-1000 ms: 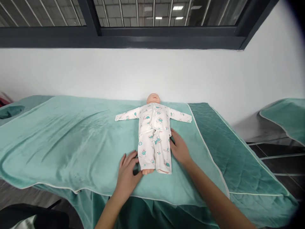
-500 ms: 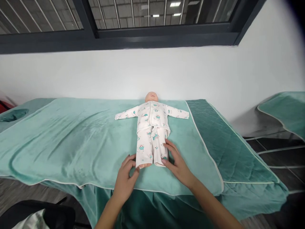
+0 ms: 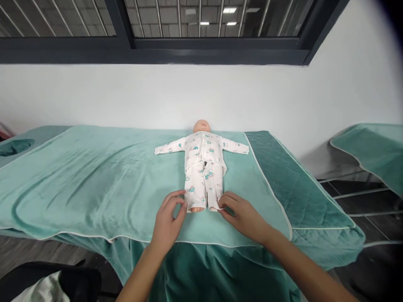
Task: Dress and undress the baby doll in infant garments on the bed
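A baby doll [image 3: 201, 125] lies on its back, head toward the wall and arms spread. It wears a white long-sleeved top [image 3: 204, 147] with a small green print and matching trousers [image 3: 195, 184]. The tip of one foot shows under the cuff on the left. My left hand [image 3: 168, 220] pinches the outer edge of that cuff between thumb and fingertips. At the other trouser leg, my right hand [image 3: 241, 216] has its fingers curled in and closed on the outer side of the cuff.
Beneath the doll, a light green blanket [image 3: 94, 176] covers a bed with a darker quilted cover [image 3: 292, 188]. Behind stands a white wall [image 3: 157, 94] under a dark window frame [image 3: 214, 56]. A black chair [image 3: 78, 281] is at lower left, another green-covered piece of furniture [image 3: 374, 147] at right.
My right hand has moved down the trouser leg and its spread fingers have closed at the cuff. My left hand stays at the other cuff. The view has shifted slightly.
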`<move>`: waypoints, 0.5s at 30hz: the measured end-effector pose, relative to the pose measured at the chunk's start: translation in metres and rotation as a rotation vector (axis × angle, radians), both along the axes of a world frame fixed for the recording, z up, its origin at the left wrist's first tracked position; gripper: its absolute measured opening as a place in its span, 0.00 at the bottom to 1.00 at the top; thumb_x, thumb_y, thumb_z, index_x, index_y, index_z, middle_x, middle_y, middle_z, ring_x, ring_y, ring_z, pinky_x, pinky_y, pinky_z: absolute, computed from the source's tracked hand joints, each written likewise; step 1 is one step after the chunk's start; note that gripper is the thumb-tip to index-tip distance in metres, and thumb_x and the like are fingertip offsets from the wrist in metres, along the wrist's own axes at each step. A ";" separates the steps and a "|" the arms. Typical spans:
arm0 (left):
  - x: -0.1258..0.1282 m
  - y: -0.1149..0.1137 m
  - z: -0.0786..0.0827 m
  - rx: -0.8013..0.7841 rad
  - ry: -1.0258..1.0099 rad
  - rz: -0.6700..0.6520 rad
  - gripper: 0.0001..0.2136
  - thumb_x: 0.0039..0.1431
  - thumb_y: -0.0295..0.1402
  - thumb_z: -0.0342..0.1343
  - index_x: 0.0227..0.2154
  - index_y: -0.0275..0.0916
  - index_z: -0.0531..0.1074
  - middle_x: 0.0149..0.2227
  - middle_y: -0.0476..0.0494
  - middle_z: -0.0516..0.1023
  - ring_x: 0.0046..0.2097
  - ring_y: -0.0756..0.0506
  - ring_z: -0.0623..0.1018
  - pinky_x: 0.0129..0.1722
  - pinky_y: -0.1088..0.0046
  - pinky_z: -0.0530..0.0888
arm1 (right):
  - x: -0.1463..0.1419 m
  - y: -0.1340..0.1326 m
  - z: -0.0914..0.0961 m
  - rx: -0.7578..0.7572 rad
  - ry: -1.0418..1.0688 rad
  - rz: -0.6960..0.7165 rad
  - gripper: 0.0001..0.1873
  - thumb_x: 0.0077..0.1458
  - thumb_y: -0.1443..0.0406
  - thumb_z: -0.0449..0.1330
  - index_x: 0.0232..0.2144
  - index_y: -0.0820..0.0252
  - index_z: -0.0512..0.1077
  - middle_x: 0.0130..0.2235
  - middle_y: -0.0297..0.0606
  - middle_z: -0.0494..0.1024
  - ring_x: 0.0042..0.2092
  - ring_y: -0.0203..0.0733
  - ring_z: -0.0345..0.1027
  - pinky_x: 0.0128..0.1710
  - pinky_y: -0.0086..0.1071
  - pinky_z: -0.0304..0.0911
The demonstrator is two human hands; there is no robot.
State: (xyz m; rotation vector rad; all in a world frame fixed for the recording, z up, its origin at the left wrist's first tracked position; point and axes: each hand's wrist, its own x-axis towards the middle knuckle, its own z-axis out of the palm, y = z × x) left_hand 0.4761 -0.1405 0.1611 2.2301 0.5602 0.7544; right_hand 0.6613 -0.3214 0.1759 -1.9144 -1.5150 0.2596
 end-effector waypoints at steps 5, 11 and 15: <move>0.035 -0.004 0.017 0.255 0.055 -0.221 0.16 0.60 0.40 0.60 0.49 0.43 0.69 0.64 0.40 0.65 0.67 0.39 0.61 0.64 0.53 0.64 | 0.001 -0.004 0.037 0.079 -0.013 -0.008 0.02 0.62 0.68 0.58 0.37 0.56 0.67 0.39 0.36 0.72 0.39 0.37 0.67 0.39 0.31 0.62; 0.061 -0.014 0.020 0.368 0.070 -0.366 0.03 0.62 0.32 0.55 0.37 0.41 0.71 0.66 0.41 0.62 0.69 0.38 0.57 0.66 0.52 0.63 | 0.009 -0.001 0.049 -0.087 -0.124 0.121 0.01 0.63 0.67 0.58 0.37 0.58 0.70 0.38 0.36 0.74 0.38 0.38 0.68 0.37 0.32 0.63; 0.044 -0.008 0.025 0.284 0.075 -0.454 0.03 0.62 0.29 0.53 0.37 0.41 0.72 0.66 0.42 0.63 0.69 0.39 0.60 0.64 0.52 0.66 | 0.021 -0.013 0.082 -0.149 -0.094 0.137 0.10 0.62 0.64 0.59 0.47 0.53 0.71 0.43 0.38 0.75 0.44 0.41 0.70 0.43 0.36 0.68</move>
